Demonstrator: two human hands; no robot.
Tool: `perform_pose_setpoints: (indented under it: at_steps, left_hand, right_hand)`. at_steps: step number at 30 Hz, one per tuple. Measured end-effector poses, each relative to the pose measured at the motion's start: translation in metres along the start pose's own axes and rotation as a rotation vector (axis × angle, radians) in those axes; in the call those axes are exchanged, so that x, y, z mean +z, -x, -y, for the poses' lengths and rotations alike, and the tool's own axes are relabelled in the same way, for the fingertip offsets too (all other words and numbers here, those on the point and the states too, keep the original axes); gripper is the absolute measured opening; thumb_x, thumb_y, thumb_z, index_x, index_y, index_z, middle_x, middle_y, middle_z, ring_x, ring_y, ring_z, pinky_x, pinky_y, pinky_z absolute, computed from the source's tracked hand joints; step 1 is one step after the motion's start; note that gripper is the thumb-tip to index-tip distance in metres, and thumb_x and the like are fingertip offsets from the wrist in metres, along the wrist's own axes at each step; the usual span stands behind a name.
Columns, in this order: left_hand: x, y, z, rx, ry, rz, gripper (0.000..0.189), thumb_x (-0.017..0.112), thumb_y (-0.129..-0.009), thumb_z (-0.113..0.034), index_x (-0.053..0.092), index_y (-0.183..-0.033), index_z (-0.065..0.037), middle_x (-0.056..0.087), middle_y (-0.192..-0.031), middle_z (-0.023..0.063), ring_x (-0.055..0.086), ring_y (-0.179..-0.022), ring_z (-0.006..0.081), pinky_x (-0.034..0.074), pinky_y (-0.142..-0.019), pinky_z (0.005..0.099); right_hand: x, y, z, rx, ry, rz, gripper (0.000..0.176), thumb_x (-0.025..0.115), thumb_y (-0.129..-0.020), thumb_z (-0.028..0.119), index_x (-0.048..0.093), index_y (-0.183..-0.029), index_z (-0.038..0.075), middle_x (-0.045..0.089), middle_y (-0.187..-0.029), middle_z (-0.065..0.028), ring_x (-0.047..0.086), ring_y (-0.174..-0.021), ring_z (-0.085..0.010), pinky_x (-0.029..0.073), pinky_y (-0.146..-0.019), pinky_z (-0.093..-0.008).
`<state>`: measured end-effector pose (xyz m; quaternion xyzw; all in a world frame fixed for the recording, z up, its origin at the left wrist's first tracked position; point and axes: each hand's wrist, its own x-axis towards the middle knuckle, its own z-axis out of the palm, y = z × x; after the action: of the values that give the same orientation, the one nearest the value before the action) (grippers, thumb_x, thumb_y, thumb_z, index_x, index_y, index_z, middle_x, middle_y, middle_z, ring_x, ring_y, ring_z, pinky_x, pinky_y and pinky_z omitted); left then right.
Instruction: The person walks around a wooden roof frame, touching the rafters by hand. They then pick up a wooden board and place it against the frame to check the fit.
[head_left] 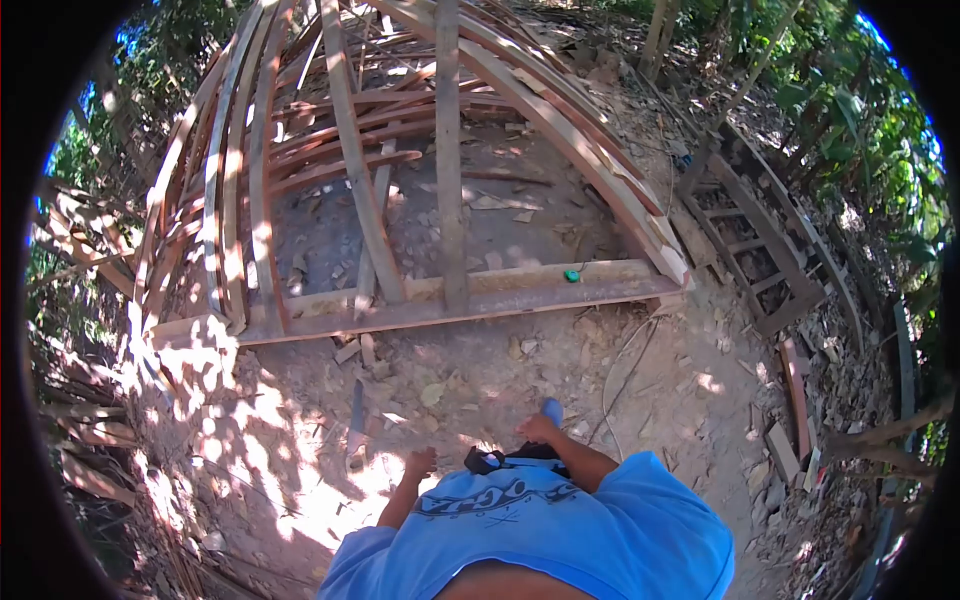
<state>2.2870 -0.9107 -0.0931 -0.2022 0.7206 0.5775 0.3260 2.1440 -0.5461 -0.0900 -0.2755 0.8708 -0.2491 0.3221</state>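
My left hand (421, 462) hangs beside the front of my blue shirt (530, 515), low over the dirt. Its fingers look curled, and nothing shows in them. My right hand (538, 429) is in front of my waist with the fingers closed. Whether it holds something small is hidden. Between the hands, a black strap or cloth (485, 461) shows at my waist. Just past my right hand is the tip of a blue shoe (552, 409). Ahead of both hands lies a long wooden beam (500, 303), apart from them.
Long wooden planks (449, 150) lean and curve above the beam. A small green object (571, 275) rests on it. A thin cord (612, 385) lies on the leafy ground. At right are a wooden ladder-like frame (790, 290) and loose boards (796, 400); trees surround the spot.
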Motion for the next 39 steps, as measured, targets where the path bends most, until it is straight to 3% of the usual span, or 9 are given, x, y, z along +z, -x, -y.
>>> perform_pose_setpoints:
  at_steps: [4,8,12,18,23,28,33,34,39]
  left_hand:
    - [0.003,-0.028,0.002,-0.346,0.545,0.118,0.045,0.073,-0.063,-0.021,0.051,-0.101,-0.01,0.059,-0.089,-0.0011,0.057,-0.072,0.0148,0.048,-0.064,0.0337]
    - [0.021,-0.067,0.043,0.367,-0.546,-0.001,0.048,0.063,-0.071,-0.027,0.047,-0.113,-0.011,0.065,-0.085,0.0059,0.063,-0.07,0.0215,0.048,-0.06,0.0363]
    - [0.03,-0.057,0.054,0.426,-0.937,-0.281,0.046,0.061,-0.072,-0.037,0.055,-0.106,-0.006,0.065,-0.076,0.011,0.063,-0.068,0.0249,0.048,-0.06,0.0404]
    - [0.02,-0.009,0.024,-0.206,0.014,-0.326,0.05,0.047,-0.081,-0.045,0.064,-0.07,0.001,0.064,-0.07,0.0179,0.063,-0.064,0.03,0.048,-0.064,0.0402]
    - [0.008,0.013,0.016,-0.351,0.035,-0.377,0.04,0.053,-0.079,-0.035,0.061,-0.092,0.002,0.064,-0.081,0.0211,0.063,-0.074,0.0316,0.05,-0.066,0.0393]
    - [0.0,-0.007,0.047,0.3,-0.899,-0.276,0.034,0.063,-0.072,-0.02,0.057,-0.101,-0.004,0.063,-0.088,0.0171,0.062,-0.083,0.0314,0.05,-0.07,0.0415]
    - [-0.012,-0.009,-0.003,-0.135,-0.276,-0.131,0.053,0.072,-0.066,-0.02,0.05,-0.113,-0.006,0.064,-0.086,0.0104,0.062,-0.08,0.028,0.05,-0.068,0.0394]
    - [-0.017,-0.032,0.022,0.154,-0.801,-0.179,0.047,0.068,-0.07,-0.021,0.051,-0.111,-0.008,0.064,-0.084,0.0096,0.064,-0.076,0.0231,0.052,-0.061,0.0363]
    - [-0.054,-0.051,-0.013,0.067,-0.586,-0.22,0.029,0.054,-0.082,-0.024,0.052,-0.108,-0.012,0.065,-0.081,0.0094,0.064,-0.07,0.0216,0.052,-0.06,0.035]
  right_hand:
    - [0.013,-0.006,-0.021,-0.003,0.047,0.025,0.026,0.055,-0.081,0.029,0.062,-0.077,0.004,0.06,-0.062,-0.0073,0.057,-0.047,-0.0172,0.046,-0.043,-0.0302]
    - [-0.039,0.014,0.037,0.493,-0.388,0.04,0.016,0.059,-0.079,0.019,0.061,-0.077,0.003,0.06,-0.061,-0.006,0.057,-0.048,-0.015,0.045,-0.041,-0.0287]
    - [-0.049,0.016,0.055,0.477,-0.486,0.043,0.015,0.059,-0.078,0.017,0.061,-0.074,0.003,0.059,-0.06,-0.0059,0.057,-0.049,-0.0143,0.044,-0.04,-0.0268]
    - [-0.058,0.011,0.082,0.49,-0.491,0.066,0.017,0.06,-0.079,0.016,0.058,-0.07,0.002,0.057,-0.058,-0.0064,0.055,-0.046,-0.0136,0.042,-0.038,-0.026]
    - [-0.054,0.003,0.085,0.447,-0.423,-0.072,0.028,0.059,-0.081,0.027,0.057,-0.067,0.003,0.055,-0.055,-0.0034,0.053,-0.047,-0.0111,0.042,-0.043,-0.025]
    - [-0.069,-0.023,0.084,0.411,-0.424,-0.126,0.034,0.059,-0.081,0.032,0.059,-0.063,0.003,0.055,-0.053,-0.0053,0.053,-0.047,-0.0137,0.041,-0.045,-0.0286]
    - [-0.082,-0.054,0.073,0.426,-0.323,-0.057,0.037,0.059,-0.08,0.037,0.061,-0.063,0.004,0.056,-0.052,-0.0062,0.055,-0.046,-0.0154,0.043,-0.046,-0.0292]
    - [-0.088,-0.063,0.074,0.439,-0.297,-0.045,0.039,0.059,-0.08,0.039,0.061,-0.063,0.004,0.055,-0.051,-0.006,0.056,-0.046,-0.0156,0.043,-0.045,-0.0294]
    - [-0.097,-0.147,0.037,0.178,-0.061,0.108,0.043,0.055,-0.077,0.043,0.064,-0.065,0.003,0.061,-0.057,-0.0112,0.062,-0.055,-0.0237,0.049,-0.056,-0.0356]
